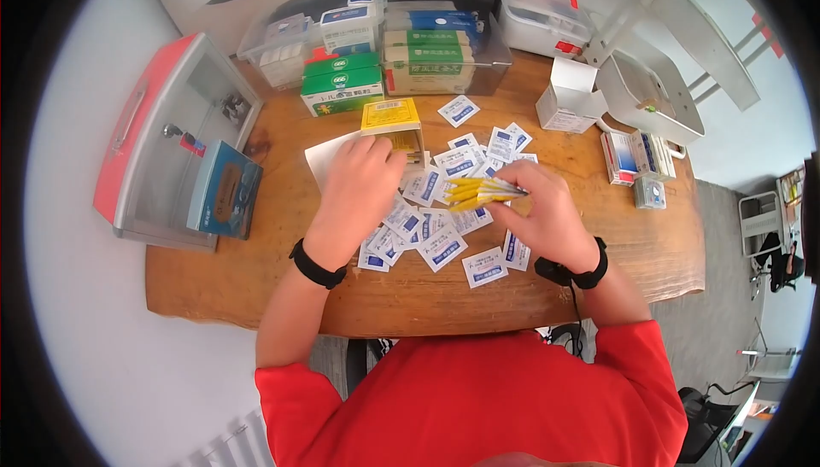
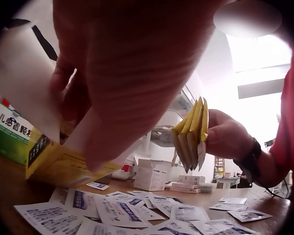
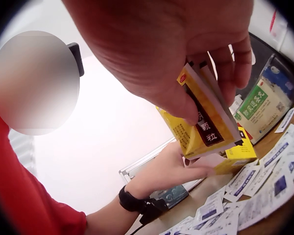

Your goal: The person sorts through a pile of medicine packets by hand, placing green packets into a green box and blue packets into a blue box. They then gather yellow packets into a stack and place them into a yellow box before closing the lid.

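Note:
My right hand [image 1: 548, 215] pinches a fanned bundle of yellow granule sachets [image 1: 465, 194] between thumb and fingers, above the middle of the table. To its left stands an opened yellow medicine box [image 1: 393, 113], its mouth facing me and a white flap [image 1: 327, 160] spread to the left. My left hand [image 1: 363, 183] grips the box at that mouth, fingers at the flap; in the left wrist view the palm hides part of the grip. Under and around both hands lie many white-and-blue packets [image 1: 442, 247], loosely overlapping on the wood.
Behind the yellow box are green-and-white medicine boxes [image 1: 342, 91] and clear bins [image 1: 495, 61] of cartons. A red-lidded case [image 1: 162, 143] and a blue box [image 1: 226, 189] stand left. An opened white carton [image 1: 570, 100], small boxes [image 1: 636, 157] and a pale tub [image 1: 649, 96] are at right.

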`<state>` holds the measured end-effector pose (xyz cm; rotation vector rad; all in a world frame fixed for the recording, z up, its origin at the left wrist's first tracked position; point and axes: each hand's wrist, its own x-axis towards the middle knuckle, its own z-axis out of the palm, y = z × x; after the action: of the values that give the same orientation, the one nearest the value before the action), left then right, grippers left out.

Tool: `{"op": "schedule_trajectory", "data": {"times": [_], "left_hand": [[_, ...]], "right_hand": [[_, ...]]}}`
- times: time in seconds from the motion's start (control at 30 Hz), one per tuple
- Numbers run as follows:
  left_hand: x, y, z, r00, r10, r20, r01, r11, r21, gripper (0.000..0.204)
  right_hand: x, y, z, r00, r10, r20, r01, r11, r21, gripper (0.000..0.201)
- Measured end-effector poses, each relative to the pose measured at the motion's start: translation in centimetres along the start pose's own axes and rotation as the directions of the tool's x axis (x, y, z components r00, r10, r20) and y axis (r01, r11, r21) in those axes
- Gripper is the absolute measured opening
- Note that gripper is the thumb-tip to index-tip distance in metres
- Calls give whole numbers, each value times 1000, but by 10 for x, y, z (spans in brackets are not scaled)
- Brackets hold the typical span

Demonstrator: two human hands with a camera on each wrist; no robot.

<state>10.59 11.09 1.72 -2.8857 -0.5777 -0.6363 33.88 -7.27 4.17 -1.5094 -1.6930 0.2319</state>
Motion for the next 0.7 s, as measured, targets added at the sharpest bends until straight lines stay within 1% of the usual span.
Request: {"op": "schedule_trajectory", "data": {"times": [0.03, 0.1, 0.13, 0.2, 0.23, 0.3, 0.33, 0.37, 0.43, 0.5, 0.67, 0.7], "left_hand": [[0, 0, 0, 1000, 8, 4, -8, 1000, -2, 11], [0, -1, 1, 998, -6, -56, 4, 1000, -31, 11], [1, 1, -1, 999, -1, -54, -1, 999, -32, 11], [2, 6, -8, 989, 17, -145, -16, 1000, 6, 9], [-1, 10, -6, 989, 19, -145, -19, 1000, 5, 9], [-13, 20, 1, 998, -53, -20, 54, 997, 54, 5], [-16, 22, 2, 997, -62, 53, 61, 998, 21, 3], [-18, 22, 4, 996, -61, 58, 60, 998, 20, 3], [-20, 19, 10, 996, 14, 90, -17, 999, 30, 4], [-19, 18, 11, 996, -9, 86, 7, 1000, 23, 5], [-8, 16, 4, 992, -76, 97, 77, 997, 0, 7], [-5, 18, 3, 995, -101, 6, 101, 995, -8, 7]], "right_hand": [[3, 0, -2, 1000, 5, -1, -5, 1000, -9, 30], [7, 1, -4, 999, 42, -15, -42, 999, 6, 30], [9, 1, -5, 998, 53, -19, -53, 998, 15, 30], [10, 1, -6, 997, 67, -25, -67, 997, 25, 30], [11, 1, -7, 998, 58, -23, -57, 998, 29, 29], [12, 2, -7, 998, 51, -24, -50, 998, 33, 29], [12, 3, -6, 999, 51, -9, -51, 998, 22, 29], [11, 3, -5, 999, 54, 10, -54, 998, 13, 29], [9, 6, -2, 999, 42, 21, -42, 999, 29, 29], [9, 7, -1, 999, 28, 30, -29, 999, 44, 29], [8, 4, -2, 999, 43, 30, -44, 999, 5, 29], [9, 5, -3, 999, 40, 30, -41, 999, 4, 29]]}}
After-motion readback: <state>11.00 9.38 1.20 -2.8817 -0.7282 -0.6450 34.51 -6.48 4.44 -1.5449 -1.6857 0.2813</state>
